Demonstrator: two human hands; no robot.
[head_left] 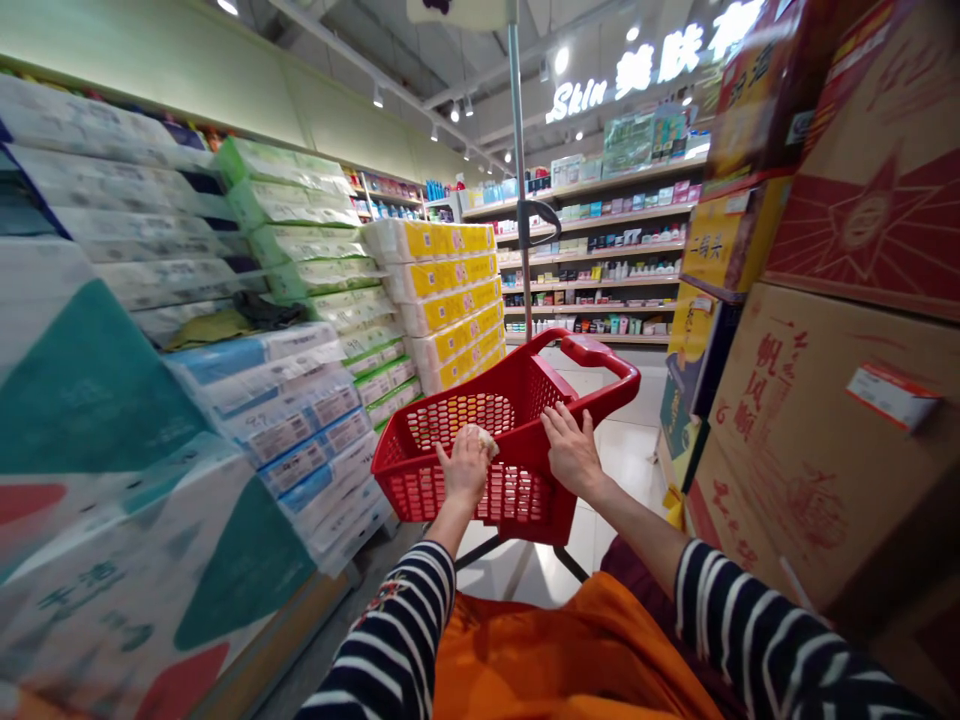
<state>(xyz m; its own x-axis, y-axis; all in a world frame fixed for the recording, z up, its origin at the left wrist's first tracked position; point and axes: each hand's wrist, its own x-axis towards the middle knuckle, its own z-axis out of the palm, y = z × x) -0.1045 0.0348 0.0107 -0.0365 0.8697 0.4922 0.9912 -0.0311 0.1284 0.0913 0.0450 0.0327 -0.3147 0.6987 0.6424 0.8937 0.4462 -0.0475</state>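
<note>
A red plastic shopping cart stands right in front of me, its basket side pierced with slots. My left hand is at the basket's near rim, fingers closed over a crumpled whitish cloth with the thumb sticking out. Part of the cloth is hidden under the fingers. My right hand lies against the cart's side below the red handle, fingers stretched and slightly apart, tips at the rim. A metal pole with a dark grip rises behind the basket.
Stacked tissue packs line the left, with yellow-and-white packs farther on. Tall cardboard boxes crowd the right side. Shelves of small products stand at the back under a lit sign. White floor tiles show beside the cart.
</note>
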